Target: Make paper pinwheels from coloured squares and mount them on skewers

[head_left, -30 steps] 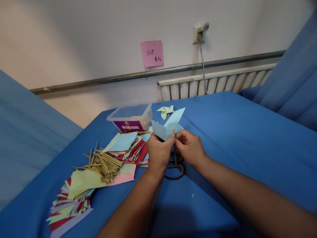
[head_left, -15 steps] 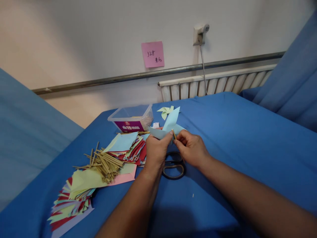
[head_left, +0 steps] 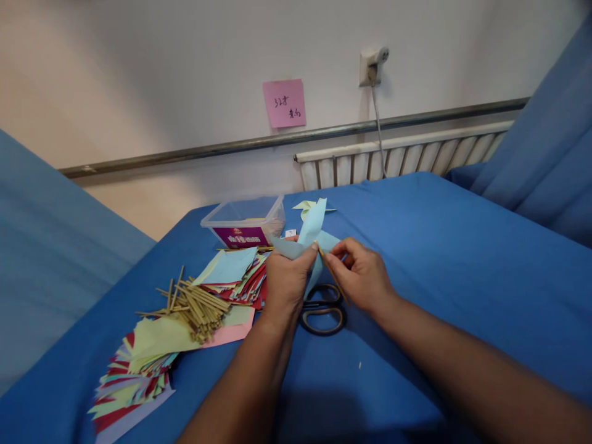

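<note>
A light blue paper pinwheel [head_left: 312, 223] is pinched at its middle by my left hand [head_left: 287, 271], thumb on top. My right hand [head_left: 363, 274] is closed on a thin brownish stick [head_left: 332, 273], whose upper end meets the pinwheel's centre. The stick's lower end slants down past my fingers. Below both hands lies a pair of black-handled scissors [head_left: 322, 322], its blades hidden. A pale green pinwheel [head_left: 303, 206] rests on the table behind, partly covered by the blue one.
On the blue-covered table [head_left: 462, 277], a clear plastic box [head_left: 243, 209] stands at the back left. Left of my hands lie coloured paper sheets [head_left: 231, 268], a heap of short sticks [head_left: 201, 308] and a fanned paper stack [head_left: 139, 376]. A radiator [head_left: 402, 159] runs behind.
The pinwheel and my left hand have shifted slightly left and tilted. My right hand's stick now shows more of its length, slanting down to the right.
</note>
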Action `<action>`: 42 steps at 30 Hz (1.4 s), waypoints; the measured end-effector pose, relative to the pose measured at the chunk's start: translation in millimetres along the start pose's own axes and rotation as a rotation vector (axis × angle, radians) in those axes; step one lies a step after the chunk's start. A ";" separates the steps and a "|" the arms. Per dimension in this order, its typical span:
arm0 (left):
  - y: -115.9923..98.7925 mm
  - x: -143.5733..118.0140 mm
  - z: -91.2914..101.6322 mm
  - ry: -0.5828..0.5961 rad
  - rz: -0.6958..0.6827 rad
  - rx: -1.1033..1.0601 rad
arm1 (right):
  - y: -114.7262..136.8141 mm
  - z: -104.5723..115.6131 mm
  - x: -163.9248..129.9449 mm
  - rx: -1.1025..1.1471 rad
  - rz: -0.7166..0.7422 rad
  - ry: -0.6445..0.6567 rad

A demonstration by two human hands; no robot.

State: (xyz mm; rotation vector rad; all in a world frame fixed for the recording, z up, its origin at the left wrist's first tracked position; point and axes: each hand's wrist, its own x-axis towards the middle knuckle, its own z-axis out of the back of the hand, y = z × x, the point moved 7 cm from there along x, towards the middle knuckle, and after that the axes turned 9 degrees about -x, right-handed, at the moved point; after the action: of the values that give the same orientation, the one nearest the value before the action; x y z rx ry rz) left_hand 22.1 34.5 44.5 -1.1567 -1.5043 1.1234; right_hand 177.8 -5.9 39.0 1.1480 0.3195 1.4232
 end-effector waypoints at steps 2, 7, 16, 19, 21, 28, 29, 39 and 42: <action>1.0 -1.4 -1.6 0.018 0.043 -0.061 | -1.9 10.9 4.0 0.034 -0.007 -0.118; 4.9 -8.1 -13.9 0.163 0.151 -0.161 | -15.2 -2.9 12.3 0.525 -0.202 0.093; 5.8 -11.0 -16.4 0.175 0.188 -0.147 | -16.8 -22.6 6.6 0.813 -0.367 0.362; 7.9 -10.3 -14.9 0.162 0.190 -0.150 | -20.2 -26.6 5.0 0.869 -0.407 0.390; 9.9 -9.9 -14.0 0.152 0.195 -0.150 | -22.3 -28.8 3.6 0.897 -0.434 0.402; 16.4 -7.2 -13.3 0.141 0.202 -0.150 | -25.2 -30.5 2.8 0.948 -0.490 0.373; 17.4 -6.9 -12.7 0.132 0.207 -0.150 | -25.2 -30.4 3.1 0.954 -0.492 0.366; 19.1 -6.9 -12.0 0.156 0.225 -0.121 | -25.0 -31.6 1.7 1.017 -0.527 0.365; 18.6 -6.7 -12.6 0.169 0.229 -0.125 | -23.5 -32.4 0.8 1.036 -0.544 0.371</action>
State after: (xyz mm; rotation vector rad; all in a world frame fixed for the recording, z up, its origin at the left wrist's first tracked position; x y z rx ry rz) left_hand 38.3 32.3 27.8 -1.5022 -1.3524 1.0628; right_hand 167.0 14.2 6.1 1.4137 1.6368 0.9389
